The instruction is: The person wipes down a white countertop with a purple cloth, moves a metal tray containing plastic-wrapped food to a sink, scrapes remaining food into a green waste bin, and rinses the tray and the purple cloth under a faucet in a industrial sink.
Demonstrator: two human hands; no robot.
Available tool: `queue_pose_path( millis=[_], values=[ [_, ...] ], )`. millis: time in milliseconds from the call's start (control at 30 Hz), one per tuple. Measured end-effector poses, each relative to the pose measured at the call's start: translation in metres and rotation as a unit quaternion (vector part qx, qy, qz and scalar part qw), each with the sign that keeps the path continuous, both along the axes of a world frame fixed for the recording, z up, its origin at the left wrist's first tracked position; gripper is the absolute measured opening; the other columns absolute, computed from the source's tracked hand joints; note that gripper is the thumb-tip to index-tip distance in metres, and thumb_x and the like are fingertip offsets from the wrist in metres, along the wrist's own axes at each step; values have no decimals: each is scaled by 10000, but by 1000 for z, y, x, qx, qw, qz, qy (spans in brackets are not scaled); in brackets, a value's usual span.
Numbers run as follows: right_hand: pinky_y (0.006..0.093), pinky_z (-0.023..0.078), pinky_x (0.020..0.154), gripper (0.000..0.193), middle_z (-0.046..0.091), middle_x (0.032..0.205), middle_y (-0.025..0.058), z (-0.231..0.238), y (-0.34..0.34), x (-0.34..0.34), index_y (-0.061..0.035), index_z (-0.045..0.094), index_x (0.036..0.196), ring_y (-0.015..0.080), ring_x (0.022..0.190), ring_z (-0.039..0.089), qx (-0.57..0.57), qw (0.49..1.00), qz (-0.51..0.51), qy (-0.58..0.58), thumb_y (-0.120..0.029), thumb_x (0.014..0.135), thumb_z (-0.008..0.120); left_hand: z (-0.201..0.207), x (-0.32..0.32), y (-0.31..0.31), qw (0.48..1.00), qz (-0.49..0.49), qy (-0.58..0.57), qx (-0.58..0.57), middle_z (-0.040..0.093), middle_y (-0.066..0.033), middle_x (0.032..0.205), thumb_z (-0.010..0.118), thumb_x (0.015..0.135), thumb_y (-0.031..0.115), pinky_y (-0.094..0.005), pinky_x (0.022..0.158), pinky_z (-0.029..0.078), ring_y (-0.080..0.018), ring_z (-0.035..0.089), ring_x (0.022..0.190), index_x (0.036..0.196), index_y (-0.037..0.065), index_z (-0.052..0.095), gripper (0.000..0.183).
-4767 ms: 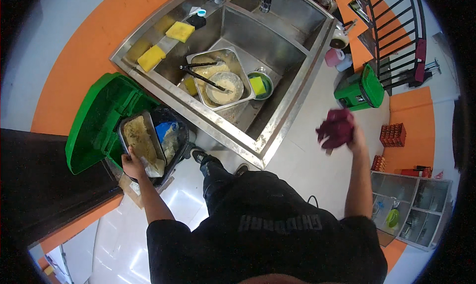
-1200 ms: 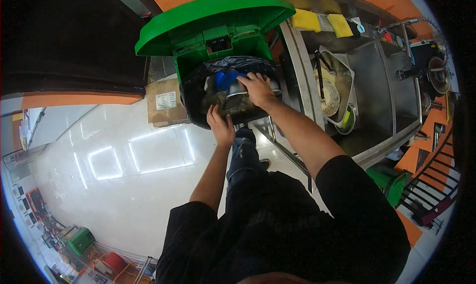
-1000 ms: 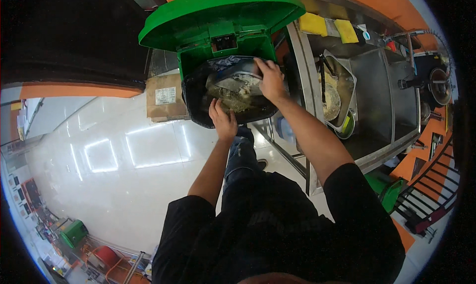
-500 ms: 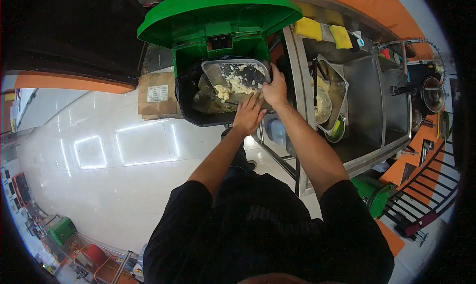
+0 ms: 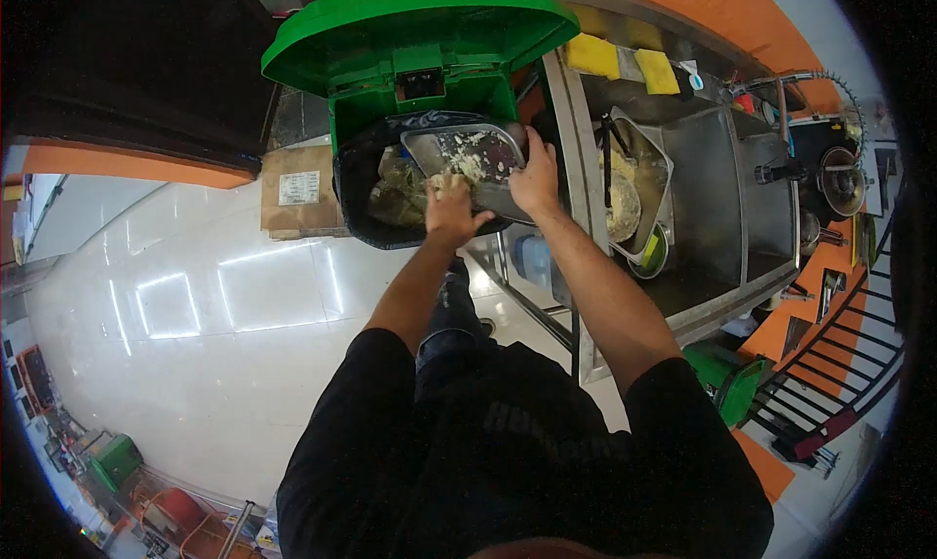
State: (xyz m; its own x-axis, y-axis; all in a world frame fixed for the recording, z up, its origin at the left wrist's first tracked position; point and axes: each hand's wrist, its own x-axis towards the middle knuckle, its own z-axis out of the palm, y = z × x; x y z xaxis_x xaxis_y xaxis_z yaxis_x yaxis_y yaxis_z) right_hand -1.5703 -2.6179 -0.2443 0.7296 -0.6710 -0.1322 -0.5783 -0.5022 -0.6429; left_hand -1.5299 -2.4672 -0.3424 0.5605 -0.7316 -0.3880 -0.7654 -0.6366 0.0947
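Note:
A shallow metal pan (image 5: 503,196) is tilted over an open green bin (image 5: 344,120) with a black liner (image 5: 353,206). At the pan's right rim, my right hand (image 5: 535,176) is closed around the edge. Pale, crumbly food scraps (image 5: 467,161) cling to the pan's inside. My left hand (image 5: 451,212) presses on the pan's left part, fingers stretched over some scraps and the thumb held apart. Its fingertips look coated with the pale food. Below the pan's left side, wet-looking waste (image 5: 392,190) lies in the liner.
A steel sink (image 5: 698,178) stands to the right, holding another metal pan (image 5: 659,183) with pale food and a green-and-steel bowl (image 5: 654,254). Yellow sponges (image 5: 593,57) rest on its back ledge. Left of the bin is a cardboard box (image 5: 285,212).
My left hand has slid left across the pan, from its near right side to the left part. Fewer scraps show on the pan. The whole view has shifted slightly.

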Motion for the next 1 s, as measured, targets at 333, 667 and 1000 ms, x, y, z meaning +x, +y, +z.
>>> queue_pose_path(
  millis=[333,667,1000],
  values=[
    [542,347,960,813,470,1234,160,30,27,-12,-167,449,1388,380,1189,438,-106,986,103,-76,55,644,691,-24,7,18,989,14,1,-146,257,-106,1568,294,976,597,-616,1135,119,-322,217,1444,1490,150,323,682],
    [498,365,951,601,532,1179,99,-4,52,-46,-249,566,1329,336,1142,467,-210,940,249,-101,-30,771,608,-14,-54,72,939,211,79,-259,539,-85,1256,588,917,352,-575,969,327,-343,442,1218,1247,192,586,367],
    [410,442,928,660,534,1127,194,47,8,-40,-99,512,1348,393,1028,537,-44,965,-32,-257,104,721,542,19,-54,157,900,247,17,-359,547,-109,1118,652,859,175,-506,930,388,-349,479,1132,1022,160,640,164]
  ],
)
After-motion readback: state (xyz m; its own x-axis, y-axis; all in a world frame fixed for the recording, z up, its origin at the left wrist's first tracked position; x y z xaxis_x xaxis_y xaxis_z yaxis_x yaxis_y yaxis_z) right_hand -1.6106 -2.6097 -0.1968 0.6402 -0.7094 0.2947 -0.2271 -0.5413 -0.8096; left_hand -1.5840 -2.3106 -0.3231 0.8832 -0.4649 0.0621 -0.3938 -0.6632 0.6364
